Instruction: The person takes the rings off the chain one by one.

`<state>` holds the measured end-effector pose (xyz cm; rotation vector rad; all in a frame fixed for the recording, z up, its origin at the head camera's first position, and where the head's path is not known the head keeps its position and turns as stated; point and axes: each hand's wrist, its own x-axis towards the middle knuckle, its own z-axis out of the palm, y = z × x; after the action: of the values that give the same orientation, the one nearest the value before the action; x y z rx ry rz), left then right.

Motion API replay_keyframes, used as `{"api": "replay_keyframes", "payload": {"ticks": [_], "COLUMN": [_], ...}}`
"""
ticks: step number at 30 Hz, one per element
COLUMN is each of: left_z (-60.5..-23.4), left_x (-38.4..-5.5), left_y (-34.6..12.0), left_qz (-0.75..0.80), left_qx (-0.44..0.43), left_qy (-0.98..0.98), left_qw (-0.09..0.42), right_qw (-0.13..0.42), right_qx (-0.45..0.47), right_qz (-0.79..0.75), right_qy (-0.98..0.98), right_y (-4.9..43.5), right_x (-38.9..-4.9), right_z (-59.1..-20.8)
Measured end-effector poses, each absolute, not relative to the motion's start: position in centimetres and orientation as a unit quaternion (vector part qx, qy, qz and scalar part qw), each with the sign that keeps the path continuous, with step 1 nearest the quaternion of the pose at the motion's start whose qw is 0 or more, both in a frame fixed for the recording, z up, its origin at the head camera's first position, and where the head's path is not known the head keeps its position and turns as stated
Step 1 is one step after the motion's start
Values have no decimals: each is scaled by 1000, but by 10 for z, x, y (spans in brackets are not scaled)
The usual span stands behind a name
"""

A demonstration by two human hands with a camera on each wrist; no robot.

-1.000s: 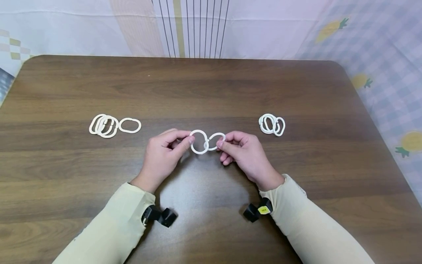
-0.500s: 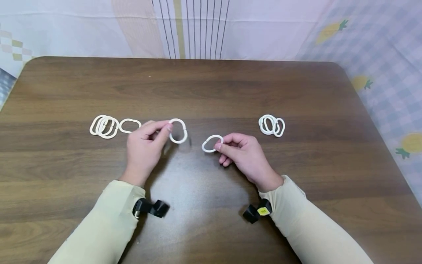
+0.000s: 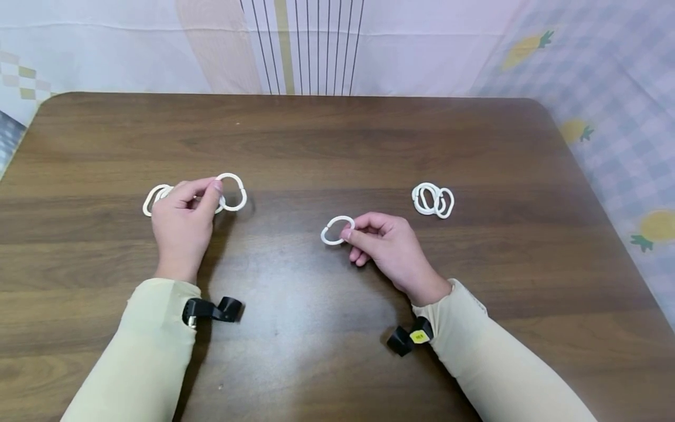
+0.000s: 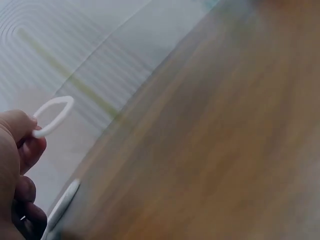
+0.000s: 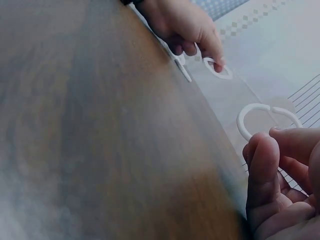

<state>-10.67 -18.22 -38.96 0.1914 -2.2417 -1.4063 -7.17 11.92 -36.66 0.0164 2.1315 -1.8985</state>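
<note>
In the head view my left hand (image 3: 184, 228) pinches a white plastic curtain ring (image 3: 244, 199) between thumb and fingers. It hovers over the left group of white rings (image 3: 146, 205), hiding most of them. Part of a single oval ring (image 3: 219, 209) shows behind the held one. My right hand (image 3: 390, 251) pinches a second curtain ring (image 3: 323, 236) near the table's middle. A small gap shows in this ring (image 5: 241, 119) in the right wrist view. The two held rings are apart. In the left wrist view the left hand's ring (image 4: 62, 117) is raised above the table.
Several overlapping white rings (image 3: 415, 197) lie at the right of the brown wooden table (image 3: 337, 140). A patterned cloth (image 3: 411, 47) hangs behind the table's far edge, and a checked one with pineapples (image 3: 606, 76) is at the right.
The two held rings were linked or overlapping; they have come apart. My left hand has moved left and away with its ring, over the left group. The right hand stays nearly still.
</note>
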Motion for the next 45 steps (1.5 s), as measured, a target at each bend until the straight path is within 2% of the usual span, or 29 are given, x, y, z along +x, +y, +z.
{"api": "replay_keyframes", "payload": {"ticks": [7, 11, 19, 26, 29, 35, 45], "left_z": [-389, -388, -388, -388, -388, -387, -387], "left_x": [-113, -114, -114, -112, -112, -113, -113], "left_y": [-206, -221, -249, -254, -254, -253, -247], "left_qz": [-444, -399, -327, -330, -338, -353, -366], "left_qx": [115, 152, 203, 249, 263, 282, 266], "left_qy": [-846, -862, -893, -896, -891, -875, -856], "left_qw": [272, 273, 231, 164, 153, 172, 251], "right_qw": [140, 139, 140, 140, 140, 146, 148], "right_qx": [-3, -5, -4, -2, -2, 9, -2], "right_qz": [-666, -666, -665, -665, -664, -656, -654], "right_qy": [732, 732, 734, 734, 734, 740, 742], "right_y": [122, 123, 124, 125, 125, 124, 122], "right_x": [-71, -70, -69, -69, -69, -69, -70], "right_z": [-367, -367, -367, -366, -366, -365, -366]}}
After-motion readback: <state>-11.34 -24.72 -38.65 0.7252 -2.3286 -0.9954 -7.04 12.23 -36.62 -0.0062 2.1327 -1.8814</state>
